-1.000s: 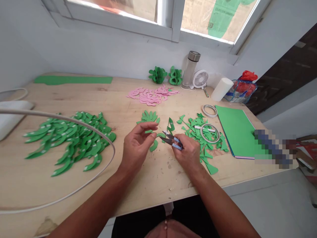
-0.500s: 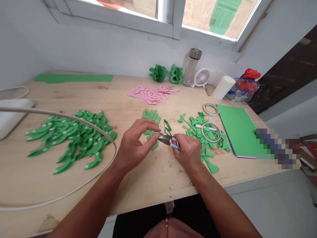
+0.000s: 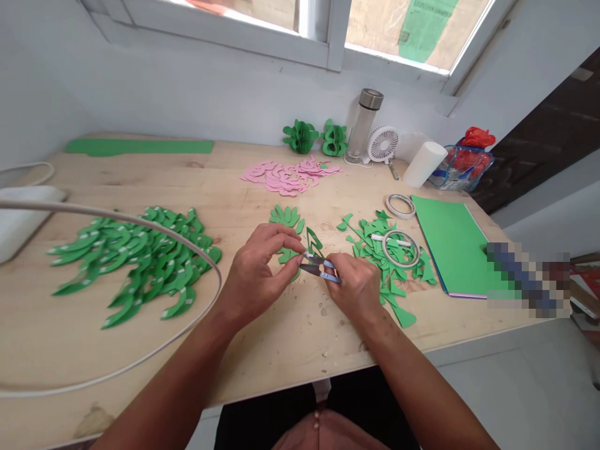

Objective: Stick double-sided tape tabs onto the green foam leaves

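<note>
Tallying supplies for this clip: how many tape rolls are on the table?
2: one tape roll lies on the green scraps, the second roll just beyond it, beside the green sheets.

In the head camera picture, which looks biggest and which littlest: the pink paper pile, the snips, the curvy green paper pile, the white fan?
1. Curvy green paper pile
2. Pink paper pile
3. Snips and white fan: too alike to rank; fingers partly hide the snips, which are nearer.
</note>
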{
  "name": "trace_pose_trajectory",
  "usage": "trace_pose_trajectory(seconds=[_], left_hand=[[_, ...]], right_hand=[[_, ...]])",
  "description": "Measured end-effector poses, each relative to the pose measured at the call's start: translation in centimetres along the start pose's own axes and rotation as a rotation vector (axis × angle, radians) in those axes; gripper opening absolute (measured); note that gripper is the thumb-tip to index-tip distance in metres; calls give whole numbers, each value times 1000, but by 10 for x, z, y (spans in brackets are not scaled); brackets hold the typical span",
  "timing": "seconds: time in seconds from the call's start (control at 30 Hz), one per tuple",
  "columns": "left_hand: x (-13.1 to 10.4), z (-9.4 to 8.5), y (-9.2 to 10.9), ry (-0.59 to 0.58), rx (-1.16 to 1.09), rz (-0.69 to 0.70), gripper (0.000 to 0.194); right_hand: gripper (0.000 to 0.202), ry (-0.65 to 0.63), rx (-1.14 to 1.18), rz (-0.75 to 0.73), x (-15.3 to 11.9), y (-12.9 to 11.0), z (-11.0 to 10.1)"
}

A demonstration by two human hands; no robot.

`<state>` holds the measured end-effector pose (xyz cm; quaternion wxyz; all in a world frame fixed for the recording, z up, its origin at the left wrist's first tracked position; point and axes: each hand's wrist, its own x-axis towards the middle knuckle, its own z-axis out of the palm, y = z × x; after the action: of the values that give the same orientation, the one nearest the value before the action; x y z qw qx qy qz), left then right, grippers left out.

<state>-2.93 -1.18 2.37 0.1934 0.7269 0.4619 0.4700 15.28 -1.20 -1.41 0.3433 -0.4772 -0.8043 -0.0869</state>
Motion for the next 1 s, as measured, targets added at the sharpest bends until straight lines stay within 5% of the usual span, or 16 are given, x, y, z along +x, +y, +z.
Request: trace_pose_trajectory(seconds=[0.77, 1.0], left_hand=[[-2, 4, -6, -51, 59, 31, 7], [-1, 3, -5, 21, -390, -269, 9]], right_hand=[[18, -26, 1, -2, 0, 0, 0], [17, -29, 39, 60, -1, 1, 1]])
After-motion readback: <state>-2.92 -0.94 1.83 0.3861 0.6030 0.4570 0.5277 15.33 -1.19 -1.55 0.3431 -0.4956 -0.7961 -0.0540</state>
